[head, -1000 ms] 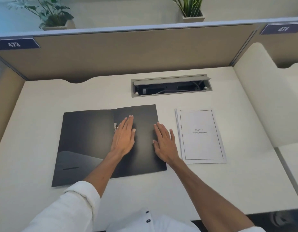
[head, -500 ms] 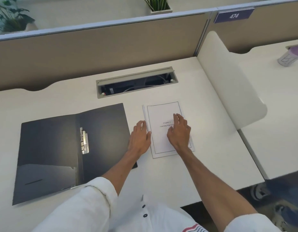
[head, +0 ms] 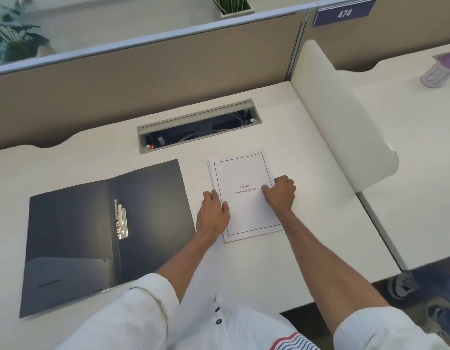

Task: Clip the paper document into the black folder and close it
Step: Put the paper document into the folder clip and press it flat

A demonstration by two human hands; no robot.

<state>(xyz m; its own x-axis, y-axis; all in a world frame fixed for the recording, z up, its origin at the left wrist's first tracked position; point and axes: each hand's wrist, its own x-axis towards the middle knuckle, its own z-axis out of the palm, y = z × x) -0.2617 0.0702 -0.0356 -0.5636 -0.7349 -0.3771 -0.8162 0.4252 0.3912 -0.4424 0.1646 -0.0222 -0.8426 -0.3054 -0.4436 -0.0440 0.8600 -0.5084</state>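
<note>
The black folder [head: 74, 231] lies open and flat on the white desk at the left, its metal clip [head: 121, 219] showing beside the spine. To its right lies the paper document [head: 244, 173], a thin white stack with a printed title page. My left hand [head: 212, 213] rests at the document's left edge, thumb on the page and fingers along the side. My right hand [head: 280, 192] is curled over the right edge, thumb on top of the sheet. The stack still lies on the desk.
A cable tray opening [head: 198, 126] is set into the desk behind the document. A beige partition [head: 143, 72] stands along the back and a white divider panel [head: 342, 127] at the right. A purple-lidded cup [head: 439, 72] stands on the neighbouring desk.
Both hands left the open folder and moved right to the document. My right hand slid from the page's middle to its right edge and curled. The view swung right.
</note>
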